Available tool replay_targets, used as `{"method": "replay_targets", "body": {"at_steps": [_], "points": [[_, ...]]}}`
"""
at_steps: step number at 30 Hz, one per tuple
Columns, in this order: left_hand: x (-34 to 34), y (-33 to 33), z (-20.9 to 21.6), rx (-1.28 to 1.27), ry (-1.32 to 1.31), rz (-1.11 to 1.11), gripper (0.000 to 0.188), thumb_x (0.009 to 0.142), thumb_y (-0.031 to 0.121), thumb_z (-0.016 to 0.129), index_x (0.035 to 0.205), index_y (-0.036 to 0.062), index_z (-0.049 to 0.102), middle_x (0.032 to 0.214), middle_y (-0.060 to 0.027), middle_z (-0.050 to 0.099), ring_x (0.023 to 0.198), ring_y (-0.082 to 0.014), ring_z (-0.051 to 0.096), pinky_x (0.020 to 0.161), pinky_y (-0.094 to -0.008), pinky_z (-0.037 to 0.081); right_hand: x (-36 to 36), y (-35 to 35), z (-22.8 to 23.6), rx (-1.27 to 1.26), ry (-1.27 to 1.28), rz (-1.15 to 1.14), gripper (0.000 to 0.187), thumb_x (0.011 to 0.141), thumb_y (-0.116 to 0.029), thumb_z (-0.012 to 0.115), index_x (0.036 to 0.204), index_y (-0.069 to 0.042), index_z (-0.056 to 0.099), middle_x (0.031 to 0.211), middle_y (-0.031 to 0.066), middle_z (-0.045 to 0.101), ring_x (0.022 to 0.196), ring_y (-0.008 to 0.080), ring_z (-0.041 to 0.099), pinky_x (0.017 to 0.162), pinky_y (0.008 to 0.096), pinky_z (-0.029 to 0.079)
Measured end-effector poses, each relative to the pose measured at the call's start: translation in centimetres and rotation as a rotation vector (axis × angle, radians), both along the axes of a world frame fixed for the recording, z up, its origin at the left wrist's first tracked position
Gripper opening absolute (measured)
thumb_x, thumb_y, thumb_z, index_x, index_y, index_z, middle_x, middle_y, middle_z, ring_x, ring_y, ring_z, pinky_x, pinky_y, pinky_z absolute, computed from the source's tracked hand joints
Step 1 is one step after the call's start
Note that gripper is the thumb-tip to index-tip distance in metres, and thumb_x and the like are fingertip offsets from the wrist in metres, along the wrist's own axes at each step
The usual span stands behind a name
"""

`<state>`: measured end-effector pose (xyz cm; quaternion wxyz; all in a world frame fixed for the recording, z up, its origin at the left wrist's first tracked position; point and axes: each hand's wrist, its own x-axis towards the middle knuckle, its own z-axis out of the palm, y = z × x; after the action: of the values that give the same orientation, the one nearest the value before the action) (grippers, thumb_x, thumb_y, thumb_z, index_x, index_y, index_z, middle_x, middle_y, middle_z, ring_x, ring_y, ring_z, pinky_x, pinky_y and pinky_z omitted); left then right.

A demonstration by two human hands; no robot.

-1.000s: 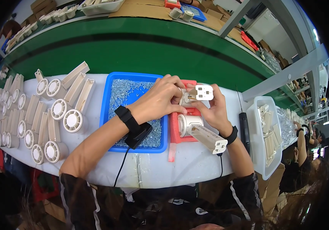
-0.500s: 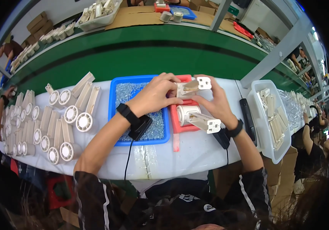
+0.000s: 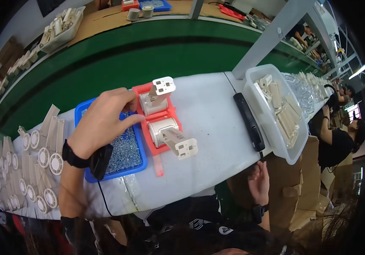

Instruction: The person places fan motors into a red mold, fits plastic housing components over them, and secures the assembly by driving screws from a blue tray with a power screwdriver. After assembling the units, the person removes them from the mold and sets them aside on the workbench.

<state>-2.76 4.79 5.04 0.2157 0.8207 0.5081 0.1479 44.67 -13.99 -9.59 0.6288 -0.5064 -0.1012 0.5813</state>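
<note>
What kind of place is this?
Likely a factory assembly line: a green conveyor belt runs past the bench, a blue tray of screws sits by identical white parts in rows.

A red fixture (image 3: pixel 159 123) lies on the white table, just right of the blue screw tray near the table's middle. It cradles two white cylindrical parts (image 3: pixel 153 104), one behind the other; each carries a flat pale bracket with small holes. The rear bracket (image 3: pixel 162 88) tilts upward, the front bracket (image 3: pixel 181 144) juts toward the near edge.
</note>
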Motion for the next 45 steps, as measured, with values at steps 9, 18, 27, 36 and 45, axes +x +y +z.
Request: {"method": "replay_targets", "body": {"at_steps": [9, 18, 27, 36, 45], "points": [[1.9, -1.8, -1.0, 0.088, -0.205, -0.359, 0.034, 0.082, 0.020, 0.083, 0.103, -0.0013, 0.066, 0.105, -0.0183, 0.064, 0.095, -0.0365, 0.065, 0.082, -0.0424, 0.054, 2.2, 1.1, -3.4, 0.275, 0.397, -0.144, 0.032, 0.109, -0.037, 0.057, 0.098, -0.007, 0.061, 0.084, 0.0014, 0.060, 0.075, 0.0058, 0.060, 0.067, 0.0243, 0.052], [3.0, -2.3, -3.2, 0.242, -0.242, -0.362, 0.039, 0.082, 0.018, 0.083, 0.113, 0.0031, 0.064, 0.109, -0.0156, 0.063, 0.100, -0.0371, 0.064, 0.088, -0.0449, 0.052, -4.9, 1.8, 6.8, 1.006, -0.621, -0.192, 0.031, 0.114, -0.030, 0.046, 0.095, -0.006, 0.054, 0.087, 0.0024, 0.054, 0.085, 0.0177, 0.056, 0.102, 0.0365, 0.049], [3.1, -1.9, -3.0, 0.056, -0.182, -0.363, 0.049, 0.083, 0.018, 0.084, 0.126, 0.0073, 0.063, 0.125, -0.0139, 0.064, 0.115, -0.0356, 0.060, 0.099, -0.0436, 0.049, 3.5, 8.4, 24.5, 1.315, -0.727, -0.472, 0.022, 0.106, -0.012, 0.049, 0.086, -0.006, 0.054, 0.086, 0.0067, 0.057, 0.081, 0.0183, 0.058, 0.101, 0.0388, 0.048], [3.5, -1.8, -4.7, 0.193, -0.311, -0.357, 0.039, 0.080, 0.015, 0.083, 0.113, 0.0036, 0.064, 0.104, -0.0145, 0.061, 0.100, -0.0353, 0.063, 0.084, -0.0453, 0.050, -10.1, 24.2, 19.2, 1.114, -1.234, -0.636, 0.019, 0.095, -0.004, 0.072, 0.110, 0.001, 0.062, 0.088, 0.0101, 0.068, 0.072, 0.0161, 0.067, 0.063, 0.0309, 0.057], [4.1, -1.5, -4.7, 0.186, -0.263, -0.326, 0.045, 0.081, 0.016, 0.082, 0.121, 0.0029, 0.067, 0.106, -0.0141, 0.067, 0.096, -0.0350, 0.066, 0.085, -0.0435, 0.055, -0.9, 20.0, 21.8, 1.162, -1.474, -0.623, 0.021, 0.091, -0.002, 0.073, 0.112, -0.003, 0.068, 0.089, 0.0070, 0.070, 0.073, 0.0160, 0.068, 0.076, 0.0348, 0.056]]}}
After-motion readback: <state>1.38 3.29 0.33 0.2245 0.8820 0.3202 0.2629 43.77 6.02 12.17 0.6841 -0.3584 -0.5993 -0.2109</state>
